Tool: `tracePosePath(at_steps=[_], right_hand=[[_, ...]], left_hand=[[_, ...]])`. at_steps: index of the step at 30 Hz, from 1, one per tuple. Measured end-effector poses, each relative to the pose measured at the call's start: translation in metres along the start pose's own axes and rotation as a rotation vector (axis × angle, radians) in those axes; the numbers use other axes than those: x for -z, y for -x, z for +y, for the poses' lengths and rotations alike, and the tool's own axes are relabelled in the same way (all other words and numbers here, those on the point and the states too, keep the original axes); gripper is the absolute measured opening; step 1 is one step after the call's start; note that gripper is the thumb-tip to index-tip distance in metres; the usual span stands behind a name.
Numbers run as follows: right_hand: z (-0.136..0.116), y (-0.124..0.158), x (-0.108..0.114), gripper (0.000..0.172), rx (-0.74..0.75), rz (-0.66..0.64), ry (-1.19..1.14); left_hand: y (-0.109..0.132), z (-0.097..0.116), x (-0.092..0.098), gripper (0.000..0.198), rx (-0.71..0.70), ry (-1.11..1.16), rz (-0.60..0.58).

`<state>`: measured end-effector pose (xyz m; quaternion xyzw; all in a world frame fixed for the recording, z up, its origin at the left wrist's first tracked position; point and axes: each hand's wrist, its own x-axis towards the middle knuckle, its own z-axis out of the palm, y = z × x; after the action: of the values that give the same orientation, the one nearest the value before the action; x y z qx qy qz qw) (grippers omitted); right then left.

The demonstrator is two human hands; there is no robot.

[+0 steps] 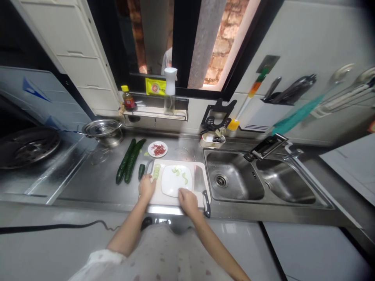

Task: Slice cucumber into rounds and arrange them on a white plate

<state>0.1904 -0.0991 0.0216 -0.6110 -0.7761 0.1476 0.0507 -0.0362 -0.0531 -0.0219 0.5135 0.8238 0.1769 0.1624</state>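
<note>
My left hand (147, 186) rests at the left edge of the white cutting board (198, 199), closed on cucumber slices (156, 171) lying in a row there. My right hand (188, 200) grips the near rim of the white square plate (172, 185) on the board; a few cucumber slices (185, 178) lie on the plate. A cleaver (200, 183) with a black handle lies along the board's right side. Two whole cucumbers (129, 160) and a short cucumber end (141, 171) lie on the steel counter to the left.
A small dish of chopped red chilli (157, 149) sits behind the board. A double steel sink (240, 180) with a tap (268, 146) lies right. A lidded pot (103, 130) and stove (26, 146) are left. A shelf with bottles (155, 111) runs under the window.
</note>
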Motion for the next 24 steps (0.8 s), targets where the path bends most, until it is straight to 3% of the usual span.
tracePosePath(at_steps=[9, 18, 24], right_hand=[[-0.004, 0.003, 0.001, 0.028, -0.013, -0.019, 0.004], [-0.01, 0.004, 0.009, 0.033, -0.024, 0.016, -0.061], [-0.021, -0.006, 0.027, 0.034, -0.051, 0.14, -0.258]], left_hand=[[0.0, 0.009, 0.006, 0.017, 0.062, 0.096, -0.006], [-0.009, 0.001, 0.004, 0.017, 0.089, 0.645, 0.002], [-0.002, 0.017, 0.03, 0.027, 0.009, 0.971, -0.103]])
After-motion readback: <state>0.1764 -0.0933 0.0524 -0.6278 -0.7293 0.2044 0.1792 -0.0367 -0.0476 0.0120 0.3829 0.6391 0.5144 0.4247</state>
